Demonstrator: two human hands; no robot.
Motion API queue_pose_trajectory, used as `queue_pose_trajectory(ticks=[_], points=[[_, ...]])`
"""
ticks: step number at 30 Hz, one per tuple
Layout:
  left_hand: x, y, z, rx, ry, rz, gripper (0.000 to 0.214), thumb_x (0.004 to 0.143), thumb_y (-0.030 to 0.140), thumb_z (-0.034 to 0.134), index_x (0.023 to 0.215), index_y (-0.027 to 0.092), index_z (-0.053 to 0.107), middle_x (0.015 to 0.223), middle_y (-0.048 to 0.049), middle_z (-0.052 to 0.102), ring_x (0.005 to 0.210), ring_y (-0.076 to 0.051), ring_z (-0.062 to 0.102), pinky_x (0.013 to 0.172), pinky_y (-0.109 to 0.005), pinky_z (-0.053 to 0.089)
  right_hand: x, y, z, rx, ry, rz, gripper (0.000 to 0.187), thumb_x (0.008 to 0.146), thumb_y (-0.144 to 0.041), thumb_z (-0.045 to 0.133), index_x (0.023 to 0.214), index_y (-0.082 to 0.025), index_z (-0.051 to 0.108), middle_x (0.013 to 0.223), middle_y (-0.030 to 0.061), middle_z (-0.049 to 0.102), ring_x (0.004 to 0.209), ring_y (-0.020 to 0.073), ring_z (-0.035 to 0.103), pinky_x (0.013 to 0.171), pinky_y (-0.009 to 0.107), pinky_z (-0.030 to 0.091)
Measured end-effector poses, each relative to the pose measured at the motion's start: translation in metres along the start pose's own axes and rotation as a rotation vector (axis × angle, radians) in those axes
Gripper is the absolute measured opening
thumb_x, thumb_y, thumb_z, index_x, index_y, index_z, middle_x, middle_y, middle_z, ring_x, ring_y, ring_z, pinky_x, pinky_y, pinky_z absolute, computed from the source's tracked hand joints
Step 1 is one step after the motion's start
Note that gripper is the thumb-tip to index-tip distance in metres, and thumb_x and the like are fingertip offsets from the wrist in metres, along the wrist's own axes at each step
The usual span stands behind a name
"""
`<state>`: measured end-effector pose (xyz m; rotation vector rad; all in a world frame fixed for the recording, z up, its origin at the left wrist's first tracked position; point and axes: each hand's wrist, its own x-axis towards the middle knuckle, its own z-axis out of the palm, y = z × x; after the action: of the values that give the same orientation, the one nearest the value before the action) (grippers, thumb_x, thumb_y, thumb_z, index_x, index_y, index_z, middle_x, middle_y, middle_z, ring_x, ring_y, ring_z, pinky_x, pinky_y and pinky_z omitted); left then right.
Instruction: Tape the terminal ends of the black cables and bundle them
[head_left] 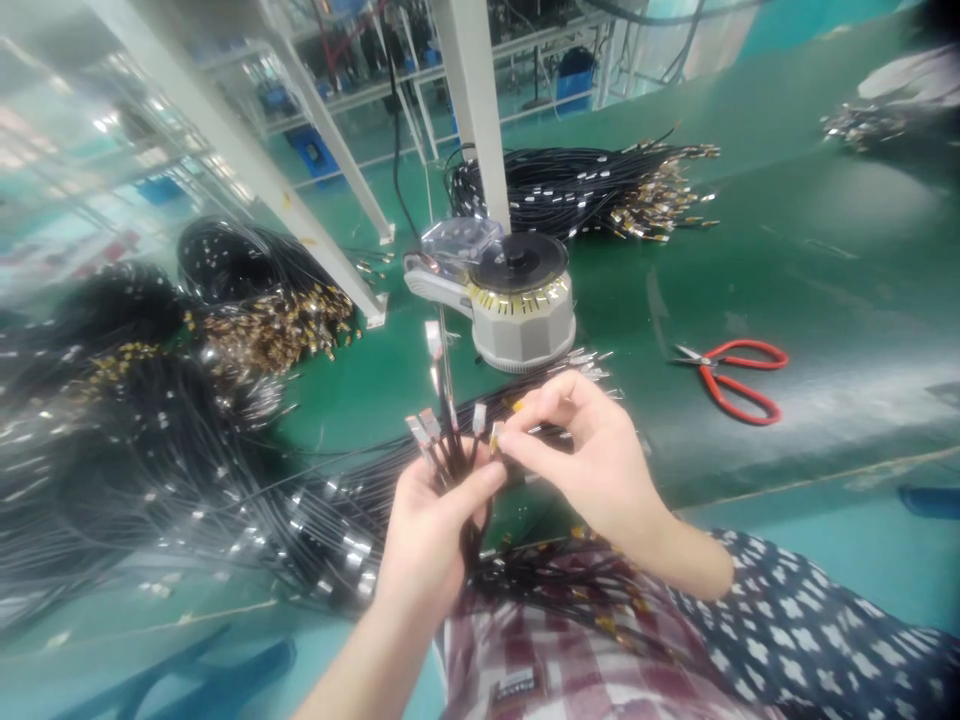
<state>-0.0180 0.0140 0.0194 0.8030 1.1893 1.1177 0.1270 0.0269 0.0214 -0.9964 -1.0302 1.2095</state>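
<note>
My left hand (pixel 439 525) is closed round several black cables (pixel 454 455), whose ends with white tags and metal tips stick up above the fingers. Close by on its right, my right hand (pixel 592 450) pinches a small piece of yellow tape (pixel 517 405) between thumb and fingers. The thumb tip is beside one cable end (pixel 495 438) with a yellowish wrap. Just beyond the hands stands a round tape dispenser (pixel 523 320) with a black disc on top and short yellow strips round its rim. More cables (pixel 570 580) lie across my lap.
Red-handled scissors (pixel 739 380) lie on the green table (pixel 645 440) at the right. A cable bundle (pixel 585 190) rests behind the dispenser. Large heaps of black cables (pixel 247 290) cover the left side. White posts (pixel 480 110) rise from the table.
</note>
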Motion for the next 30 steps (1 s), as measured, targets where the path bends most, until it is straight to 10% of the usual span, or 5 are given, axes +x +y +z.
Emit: queue_pose_trajectory(ticks=[18, 30], points=[[0.006, 0.005, -0.007, -0.016, -0.265, -0.088, 0.016, 0.078, 0.026, 0.074, 0.073, 0.013, 0.066, 0.061, -0.0017, 0.063, 0.044, -0.004, 0.038, 0.048, -0.02, 0.029, 0.014, 0.005, -0.006, 0.299, -0.277, 0.26, 0.032, 0.073, -0.027, 0.08, 0.083, -0.022, 0.05, 0.073, -0.0034, 0.072, 0.061, 0.0139, 0.068, 0.06, 0.028, 0.055], [0.008, -0.004, 0.003, 0.009, -0.206, -0.022, 0.02, 0.081, 0.034, 0.072, 0.085, 0.014, 0.075, 0.066, -0.0017, 0.061, 0.047, -0.005, 0.04, 0.047, -0.021, 0.027, 0.023, 0.001, -0.016, -0.031, -0.228, 0.124, 0.015, 0.081, -0.033, 0.072, 0.087, -0.019, 0.07, 0.091, 0.0033, 0.072, 0.086, 0.017, 0.066, 0.085, 0.032, 0.052]])
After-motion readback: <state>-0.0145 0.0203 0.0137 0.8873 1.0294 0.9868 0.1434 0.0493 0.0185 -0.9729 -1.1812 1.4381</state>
